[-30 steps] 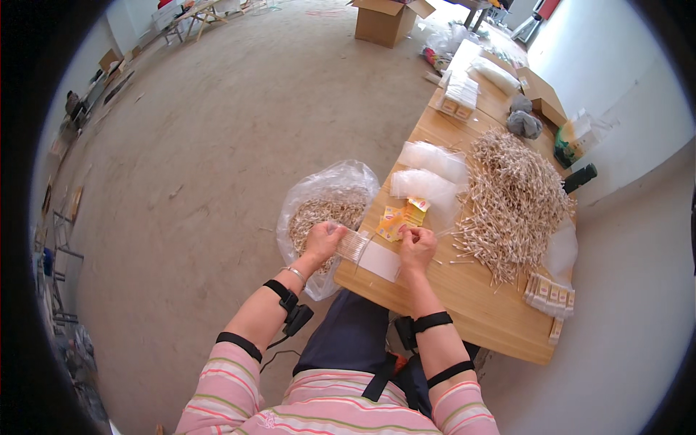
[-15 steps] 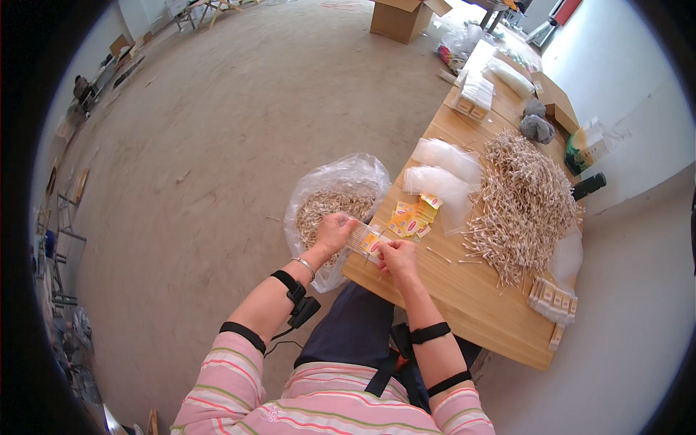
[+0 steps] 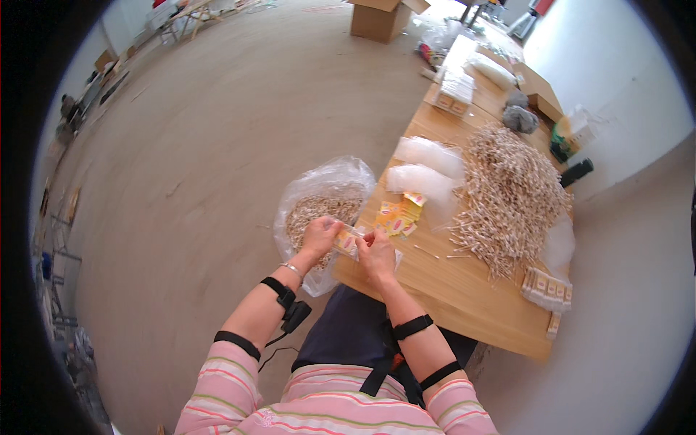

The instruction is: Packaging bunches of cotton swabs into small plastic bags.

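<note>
Over the table's near left corner, my left hand (image 3: 320, 235) is closed on a small clear packet of cotton swabs (image 3: 346, 242) with a yellow and white card inside. The fingers of my right hand (image 3: 377, 257) pinch the packet's right end and partly cover it. Just beyond my right hand lie several yellow printed cards (image 3: 397, 217) in a loose heap. Stacks of clear plastic sleeves (image 3: 428, 183) rest behind the cards. To the right spreads a large pile of loose cotton swabs (image 3: 511, 199).
A clear plastic bag (image 3: 290, 194) of cotton swabs stands left of the wooden table (image 3: 464, 297). Filled packets (image 3: 547, 290) sit by the right edge, more packets (image 3: 455, 94) farther back. Grey bundles (image 3: 520, 118), a dark bottle-like object (image 3: 577, 172) and a cardboard box (image 3: 382, 22) are beyond.
My right hand has shifted along the packet toward my left hand, and its fingers now cover more of the packet. The whole view has swung slightly to the right.
</note>
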The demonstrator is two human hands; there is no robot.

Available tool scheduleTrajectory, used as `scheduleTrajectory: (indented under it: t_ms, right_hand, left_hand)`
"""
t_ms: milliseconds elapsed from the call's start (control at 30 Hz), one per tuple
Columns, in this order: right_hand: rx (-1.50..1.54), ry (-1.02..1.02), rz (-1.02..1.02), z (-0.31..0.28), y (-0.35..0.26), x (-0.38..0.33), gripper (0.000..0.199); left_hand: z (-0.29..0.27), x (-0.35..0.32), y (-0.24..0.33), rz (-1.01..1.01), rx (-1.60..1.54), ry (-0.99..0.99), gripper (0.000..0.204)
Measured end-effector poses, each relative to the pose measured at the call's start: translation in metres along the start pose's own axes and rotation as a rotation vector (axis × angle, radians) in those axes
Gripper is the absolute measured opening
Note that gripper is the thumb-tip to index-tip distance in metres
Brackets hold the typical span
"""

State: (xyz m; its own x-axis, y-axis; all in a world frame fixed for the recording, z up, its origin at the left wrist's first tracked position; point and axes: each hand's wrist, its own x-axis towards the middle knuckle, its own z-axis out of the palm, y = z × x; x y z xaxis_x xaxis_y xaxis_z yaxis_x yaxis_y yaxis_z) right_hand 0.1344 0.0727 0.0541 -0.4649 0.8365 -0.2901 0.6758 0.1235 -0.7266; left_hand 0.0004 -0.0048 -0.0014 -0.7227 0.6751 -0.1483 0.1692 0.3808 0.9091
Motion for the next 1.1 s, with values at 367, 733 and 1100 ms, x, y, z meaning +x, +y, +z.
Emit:
scheduleTrajectory:
  t_ms: [367, 733, 1100]
  right_hand:
    - [-0.479, 0.568, -0.331, -0.088, 0.122, -0.001, 0.010]
    - [-0.333, 0.439, -0.464, -0.081, 0.144, -0.041, 0.008]
    - [-0.509, 0.850, -0.043, -0.194, 0.203, 0.002, 0.034]
  left_hand:
    - [-0.005, -0.010, 0.048, 0.305, 0.455, 0.310, 0.034]
    - [0.131, -0.081, 0.073, 0.867, 0.421, -0.293, 0.022]
    - [0.143, -0.088, 0.069, 0.885, 0.352, -0.292, 0.007]
